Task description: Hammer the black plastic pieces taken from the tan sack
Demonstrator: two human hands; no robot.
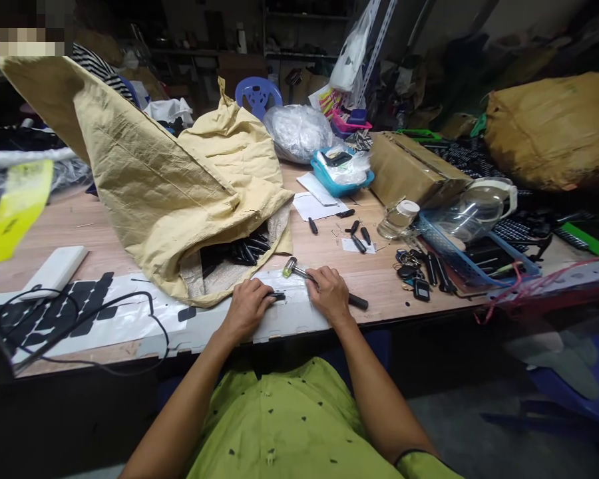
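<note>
In the head view, my right hand [329, 291] is closed around the shaft of a small hammer [358, 302]. Its head, metal with a yellowish face, lies to the left of the fingers, and the black grip sticks out to the right. My left hand [248, 305] pinches a small black part [278, 296] against the table edge. What kind of part it is, I cannot make out. Just beyond that hand a beige cloth sack [154, 179] gapes toward me, with several black pieces [247, 250] inside its mouth.
Loose black handles [313, 226] lie behind the hammer. To the right are keys [406, 273], a glass jar [398, 221], a blue basket [499, 266] and a cardboard box [404, 169]. A black cable [152, 303] and black stickers [87, 306] lie left. A person sits behind the sack.
</note>
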